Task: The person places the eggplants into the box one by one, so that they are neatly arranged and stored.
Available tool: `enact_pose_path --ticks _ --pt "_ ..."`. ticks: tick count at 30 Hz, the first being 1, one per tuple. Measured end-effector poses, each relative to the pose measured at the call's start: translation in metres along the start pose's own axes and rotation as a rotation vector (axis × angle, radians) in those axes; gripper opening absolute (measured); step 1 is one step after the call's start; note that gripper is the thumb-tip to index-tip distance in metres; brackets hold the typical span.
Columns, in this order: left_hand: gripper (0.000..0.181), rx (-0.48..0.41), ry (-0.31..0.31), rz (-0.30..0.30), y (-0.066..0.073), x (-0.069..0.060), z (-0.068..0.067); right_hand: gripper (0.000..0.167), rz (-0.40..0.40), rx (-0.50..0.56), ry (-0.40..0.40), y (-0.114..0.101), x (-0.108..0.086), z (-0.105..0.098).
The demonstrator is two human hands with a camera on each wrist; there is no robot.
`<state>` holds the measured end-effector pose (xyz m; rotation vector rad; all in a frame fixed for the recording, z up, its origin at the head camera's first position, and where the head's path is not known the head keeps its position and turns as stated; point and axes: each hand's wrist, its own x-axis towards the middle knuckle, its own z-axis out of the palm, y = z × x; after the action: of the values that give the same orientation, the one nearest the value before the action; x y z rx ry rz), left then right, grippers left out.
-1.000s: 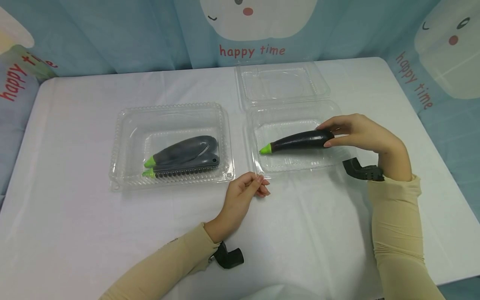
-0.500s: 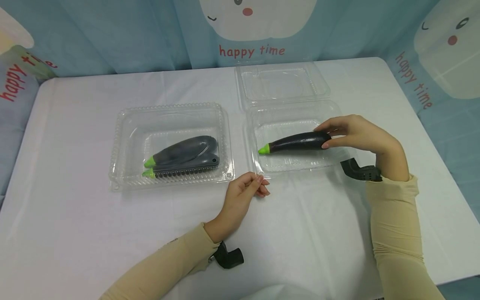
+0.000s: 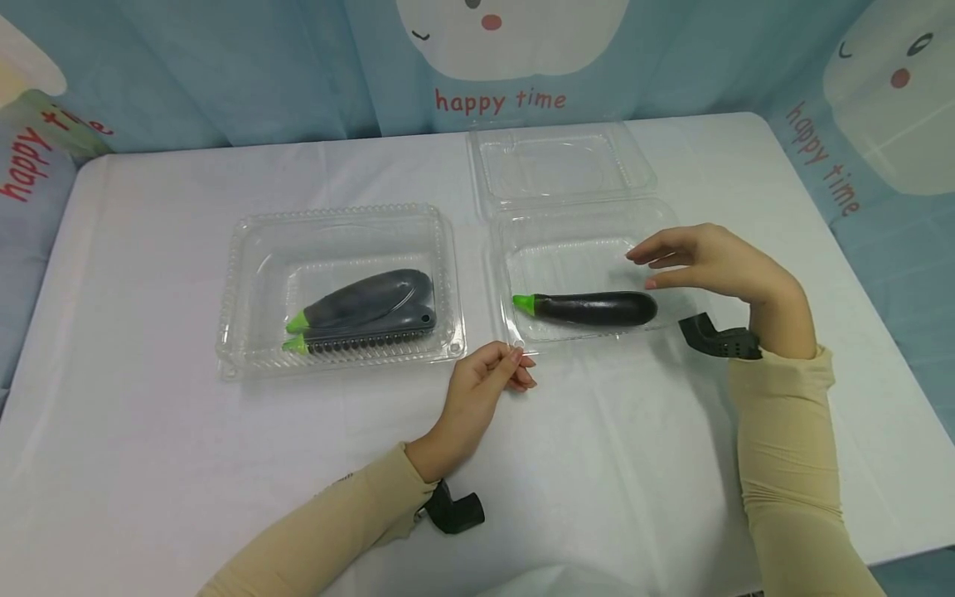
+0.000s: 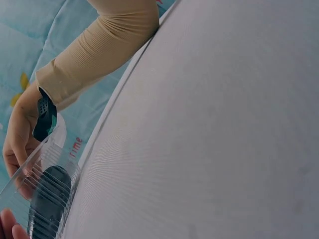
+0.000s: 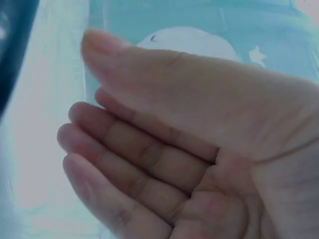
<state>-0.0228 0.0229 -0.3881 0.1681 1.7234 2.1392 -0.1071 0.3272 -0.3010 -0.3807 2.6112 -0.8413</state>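
A dark eggplant [image 3: 597,308] with a green stem end lies in the front part of the opened clear plastic container [image 3: 574,257], its stem towards the left. My right hand [image 3: 724,264] hovers above the eggplant's blunt end, thumb apart from the loosely bent fingers. Nothing is in that palm in the right wrist view, where the hand [image 5: 189,149] fills most of the picture. With thumb and index finger, my left hand [image 3: 481,394] pinches the container's front left corner. Only the left fingertips [image 4: 17,231] show in the left wrist view, beside the ribbed container wall.
To the left stands a closed clear container [image 3: 261,249] with two dark, green-tipped items inside, one bearing a row of bumps. The opened container's lid [image 3: 559,166] lies back towards the blue curtain [image 3: 298,66]. A white cloth [image 3: 149,464] covers the table.
My right hand has let go of the eggplant, which has dropped flat onto the container's floor, nearer the front. The left hand has stayed at the corner.
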Motion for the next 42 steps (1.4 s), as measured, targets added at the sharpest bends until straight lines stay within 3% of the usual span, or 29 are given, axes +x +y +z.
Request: enact_pose_path --ticks 13,27,32,35,42 --pt "0.022 -0.005 -0.003 0.014 0.0 0.002 0.0 0.032 -0.007 0.032 0.083 0.006 -0.006 -0.01" --pt "0.02 -0.025 0.002 0.007 0.0 0.003 0.004 0.036 0.029 0.196 0.214 0.016 -0.019 -0.028" --pt "0.021 -0.024 0.003 0.006 0.0 0.003 0.003 0.039 0.049 0.231 0.225 0.023 -0.019 -0.037" --pt "0.022 -0.022 0.002 0.003 0.0 0.002 0.002 0.039 0.067 0.257 0.228 0.028 -0.016 -0.04" --pt "0.021 -0.014 -0.001 0.011 0.0 0.001 0.0 0.039 0.191 0.272 0.245 0.042 -0.002 -0.05"
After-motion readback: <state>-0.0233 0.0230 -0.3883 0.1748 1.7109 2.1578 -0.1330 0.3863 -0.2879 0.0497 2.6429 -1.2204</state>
